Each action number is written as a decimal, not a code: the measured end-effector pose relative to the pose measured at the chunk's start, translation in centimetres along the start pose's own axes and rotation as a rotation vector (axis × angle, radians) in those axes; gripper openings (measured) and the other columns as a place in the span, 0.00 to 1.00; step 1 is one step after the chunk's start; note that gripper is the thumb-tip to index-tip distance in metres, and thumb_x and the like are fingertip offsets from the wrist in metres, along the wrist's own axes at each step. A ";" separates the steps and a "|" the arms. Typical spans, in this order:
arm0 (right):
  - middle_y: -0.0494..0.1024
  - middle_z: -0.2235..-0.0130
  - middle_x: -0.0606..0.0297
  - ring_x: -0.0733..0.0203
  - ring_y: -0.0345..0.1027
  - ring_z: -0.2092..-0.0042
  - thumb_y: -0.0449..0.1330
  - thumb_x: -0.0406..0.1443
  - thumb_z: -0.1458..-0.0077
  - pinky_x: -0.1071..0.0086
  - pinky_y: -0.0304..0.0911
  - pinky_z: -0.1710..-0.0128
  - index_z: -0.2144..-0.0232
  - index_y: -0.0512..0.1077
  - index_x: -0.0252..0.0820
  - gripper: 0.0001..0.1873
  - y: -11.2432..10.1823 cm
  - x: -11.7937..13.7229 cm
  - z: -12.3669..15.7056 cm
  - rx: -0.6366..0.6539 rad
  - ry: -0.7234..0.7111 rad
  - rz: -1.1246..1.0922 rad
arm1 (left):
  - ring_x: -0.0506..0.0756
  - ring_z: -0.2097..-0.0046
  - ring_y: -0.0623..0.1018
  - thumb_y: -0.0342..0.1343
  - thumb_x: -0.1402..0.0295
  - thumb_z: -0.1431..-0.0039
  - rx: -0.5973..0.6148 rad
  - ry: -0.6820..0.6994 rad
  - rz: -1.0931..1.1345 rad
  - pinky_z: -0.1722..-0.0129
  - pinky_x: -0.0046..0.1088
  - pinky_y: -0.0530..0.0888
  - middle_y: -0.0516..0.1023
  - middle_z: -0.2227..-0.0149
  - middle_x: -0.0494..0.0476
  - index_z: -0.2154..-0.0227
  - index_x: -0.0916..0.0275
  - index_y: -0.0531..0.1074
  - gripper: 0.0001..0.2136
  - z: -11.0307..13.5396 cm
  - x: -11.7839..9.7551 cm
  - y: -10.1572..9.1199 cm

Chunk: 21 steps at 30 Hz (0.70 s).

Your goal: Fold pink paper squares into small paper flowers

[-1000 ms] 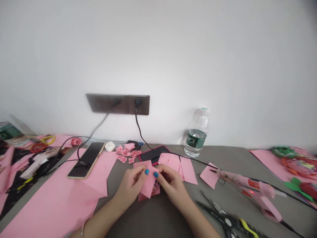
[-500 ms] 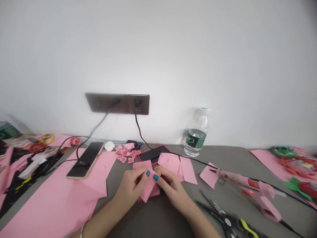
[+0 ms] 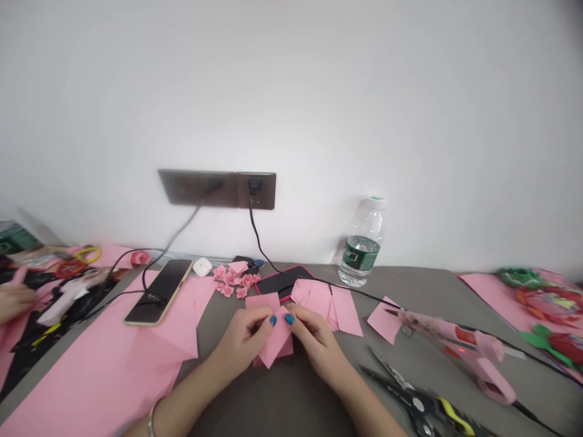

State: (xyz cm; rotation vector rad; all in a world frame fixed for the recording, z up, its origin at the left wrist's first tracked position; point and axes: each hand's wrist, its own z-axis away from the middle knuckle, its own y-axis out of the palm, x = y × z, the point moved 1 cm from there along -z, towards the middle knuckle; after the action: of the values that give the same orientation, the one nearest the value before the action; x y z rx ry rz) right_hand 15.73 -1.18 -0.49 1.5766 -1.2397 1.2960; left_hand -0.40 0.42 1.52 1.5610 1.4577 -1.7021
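A small piece of pink paper [image 3: 274,345] is pinched between my two hands above the grey table. My left hand [image 3: 248,337] grips its left side, thumb on top; my right hand [image 3: 314,337] grips the right side the same way. Both thumbs point toward each other near the paper's upper part, and the fingers beneath are partly hidden. More pink paper [image 3: 263,301] shows just behind and below the held piece. Several cut pink papers [image 3: 348,312] lie behind my right hand, and small folded pink paper flowers [image 3: 232,279] are gathered behind my left hand.
Large pink sheets [image 3: 122,364] with a phone [image 3: 159,292] on them lie left. At right are scissors [image 3: 412,397], a pink glue gun [image 3: 473,346] and its cord. A water bottle [image 3: 362,246] stands by the wall. Another person's hand [image 3: 13,302] is at the far left.
My right thumb has shifted slightly up, and the pink paper has turned a little between my fingers. Another person's hand has come into view at the far left.
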 end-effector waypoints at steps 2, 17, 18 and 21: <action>0.56 0.74 0.70 0.63 0.50 0.71 0.51 0.46 0.37 0.70 0.50 0.70 0.77 0.59 0.42 0.19 0.0 0.1 0.0 -0.006 -0.011 -0.003 | 0.48 0.77 0.52 0.44 0.65 0.37 0.010 0.005 -0.025 0.78 0.27 0.49 0.48 0.81 0.44 0.81 0.59 0.50 0.17 0.0 -0.1 0.0; 0.64 0.71 0.68 0.63 0.57 0.69 0.55 0.41 0.38 0.70 0.54 0.68 0.71 0.65 0.42 0.12 0.1 0.5 -0.2 -0.057 -0.071 0.001 | 0.47 0.77 0.53 0.44 0.69 0.39 0.087 0.030 -0.020 0.78 0.26 0.50 0.49 0.80 0.44 0.82 0.60 0.50 0.16 0.0 -0.1 0.0; 0.66 0.71 0.67 0.62 0.59 0.68 0.55 0.41 0.38 0.70 0.55 0.67 0.71 0.66 0.42 0.11 0.1 0.5 -0.2 -0.041 -0.073 0.018 | 0.47 0.77 0.53 0.44 0.69 0.38 0.092 0.025 -0.017 0.78 0.25 0.50 0.49 0.80 0.44 0.81 0.60 0.51 0.16 0.0 -0.1 0.1; 0.65 0.71 0.67 0.62 0.58 0.68 0.54 0.41 0.38 0.70 0.55 0.67 0.71 0.66 0.42 0.11 0.0 0.5 -0.1 -0.068 -0.095 0.016 | 0.47 0.77 0.54 0.44 0.68 0.38 0.093 0.021 -0.022 0.78 0.25 0.50 0.49 0.80 0.44 0.81 0.60 0.51 0.16 0.0 -0.1 0.0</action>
State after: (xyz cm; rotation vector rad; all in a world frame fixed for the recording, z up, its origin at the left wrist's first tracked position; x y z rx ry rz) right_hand 15.68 -1.16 -0.02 1.5988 -1.3432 1.1878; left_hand -0.37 0.34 1.60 1.6210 1.4300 -1.7943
